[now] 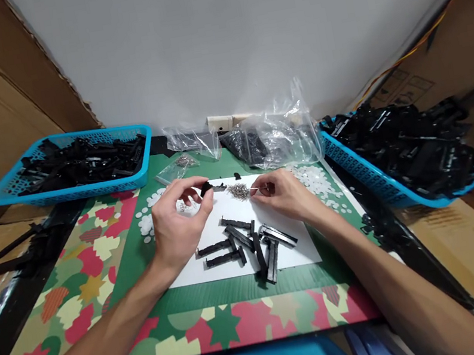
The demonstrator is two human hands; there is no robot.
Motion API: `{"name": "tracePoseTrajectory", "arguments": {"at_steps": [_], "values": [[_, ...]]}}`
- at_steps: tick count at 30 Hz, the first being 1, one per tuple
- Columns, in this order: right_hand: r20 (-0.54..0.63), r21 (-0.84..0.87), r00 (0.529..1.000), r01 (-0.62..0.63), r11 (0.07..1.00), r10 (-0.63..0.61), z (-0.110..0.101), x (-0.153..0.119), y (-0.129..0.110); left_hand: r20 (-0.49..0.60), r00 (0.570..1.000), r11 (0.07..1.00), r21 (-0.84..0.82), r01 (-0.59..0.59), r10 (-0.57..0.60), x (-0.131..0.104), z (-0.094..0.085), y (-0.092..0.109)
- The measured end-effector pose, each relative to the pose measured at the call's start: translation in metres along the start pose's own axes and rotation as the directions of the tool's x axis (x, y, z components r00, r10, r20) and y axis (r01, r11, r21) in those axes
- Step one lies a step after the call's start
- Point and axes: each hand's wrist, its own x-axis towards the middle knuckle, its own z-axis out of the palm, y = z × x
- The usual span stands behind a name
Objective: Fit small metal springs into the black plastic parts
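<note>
My left hand (179, 214) pinches a small black plastic part (206, 188) between thumb and fingertips, over the white sheet (216, 272). My right hand (280, 194) is closed on a thin, silvery metal piece whose tip points left; its kind is too small to make out. That tip is close to a heap of tiny metal parts (238, 192) lying on the sheet. Nearer to me, several long black plastic pieces (223, 258) lie scattered, some overlapping. A small black bit (237, 175) rests at the sheet's far edge.
Blue baskets full of black parts stand at the left (141, 178) and right (354, 173). Small white discs (315, 182) lie on both sides of the sheet. Clear plastic bags (276, 140) are along the wall. Long black parts (9, 258) lie at far left.
</note>
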Motion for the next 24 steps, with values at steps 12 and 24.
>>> {"name": "tracePoseTrajectory", "arguments": {"at_steps": [12, 24], "values": [[-0.15, 0.091, 0.988, -0.004, 0.996, 0.018, 0.01, -0.015, 0.002, 0.067, 0.991, 0.99, -0.074, 0.124, -0.119, -0.004, 0.001, -0.002], [-0.163, 0.062, 0.986, 0.044, 0.997, -0.034, 0.015, -0.013, 0.008, 0.183, 0.894, 0.905, -0.048, 0.423, -0.408, -0.011, 0.001, 0.001]]}}
